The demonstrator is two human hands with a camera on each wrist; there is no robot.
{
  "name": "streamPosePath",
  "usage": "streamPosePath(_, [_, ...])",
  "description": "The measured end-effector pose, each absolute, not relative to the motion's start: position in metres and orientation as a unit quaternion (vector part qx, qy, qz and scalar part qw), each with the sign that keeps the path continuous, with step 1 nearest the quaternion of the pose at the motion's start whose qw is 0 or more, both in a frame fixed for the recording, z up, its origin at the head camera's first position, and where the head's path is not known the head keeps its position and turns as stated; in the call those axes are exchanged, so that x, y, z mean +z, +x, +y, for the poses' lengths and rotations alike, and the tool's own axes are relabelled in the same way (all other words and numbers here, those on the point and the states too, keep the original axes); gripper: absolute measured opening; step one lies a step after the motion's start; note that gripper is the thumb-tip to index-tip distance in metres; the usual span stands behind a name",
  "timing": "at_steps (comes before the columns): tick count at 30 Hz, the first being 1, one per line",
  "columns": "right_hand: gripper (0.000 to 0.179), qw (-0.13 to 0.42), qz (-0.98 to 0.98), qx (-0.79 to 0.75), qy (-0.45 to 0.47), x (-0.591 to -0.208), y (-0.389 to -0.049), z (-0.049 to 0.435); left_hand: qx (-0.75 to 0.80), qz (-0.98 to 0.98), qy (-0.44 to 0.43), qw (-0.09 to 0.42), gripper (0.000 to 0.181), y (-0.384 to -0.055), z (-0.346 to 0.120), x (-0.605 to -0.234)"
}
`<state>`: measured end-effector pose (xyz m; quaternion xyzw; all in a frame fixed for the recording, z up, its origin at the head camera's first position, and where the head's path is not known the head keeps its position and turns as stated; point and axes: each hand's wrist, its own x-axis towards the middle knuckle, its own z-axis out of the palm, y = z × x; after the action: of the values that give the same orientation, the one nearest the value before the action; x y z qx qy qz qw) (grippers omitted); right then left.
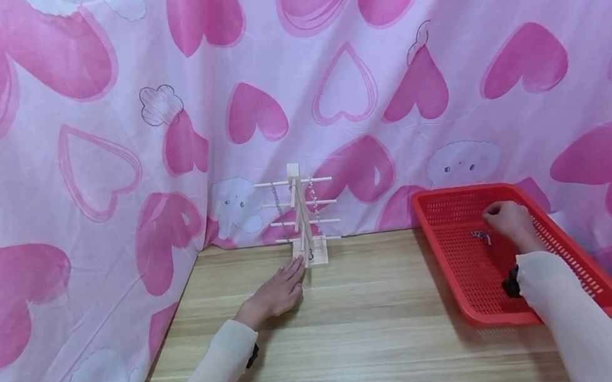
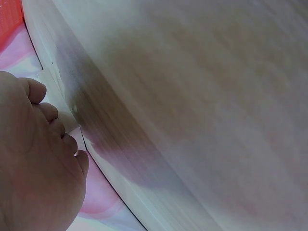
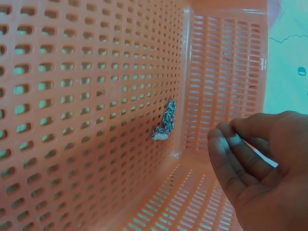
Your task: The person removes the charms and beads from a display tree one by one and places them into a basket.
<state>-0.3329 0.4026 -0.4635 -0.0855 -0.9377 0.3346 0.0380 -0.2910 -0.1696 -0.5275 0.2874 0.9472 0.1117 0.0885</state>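
Observation:
A wooden stand (image 1: 294, 173) with several pegs on each side stands at the back of the table. A grey chain (image 1: 276, 197) hangs from its left pegs, and a paler chain (image 1: 313, 193) from its right ones. My left hand (image 1: 277, 290) reaches to the foot of the stand, fingers extended, fingertips at the base. Over the red basket (image 1: 437, 251) is my right hand (image 1: 510, 222), its fingers bent and the thumb close to the fingertips, with nothing visible between them. A small heap of silver chain (image 3: 166, 121) lies on the basket floor near those fingers.
The basket has raised, slotted walls and takes up the right of the wooden table (image 1: 368, 335). A pink cloth (image 1: 328, 87) with hearts hangs close behind the stand and along the left side of the table.

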Motion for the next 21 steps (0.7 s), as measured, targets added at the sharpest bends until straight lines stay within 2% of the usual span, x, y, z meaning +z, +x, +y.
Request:
streamPosePath(10, [0.038,0.075,-0.941,0.328,-0.041,-0.451,-0.336,0.385,0.118,0.947,0.288,0.086,0.060,-0.288,-0.169,-0.525])
streamPosePath(21, [0.039,0.100,-0.935,0.340,0.004,-0.425,-0.340,0.342,0.112,0.947,0.290,0.086,0.060,-0.288,-0.169,-0.525])
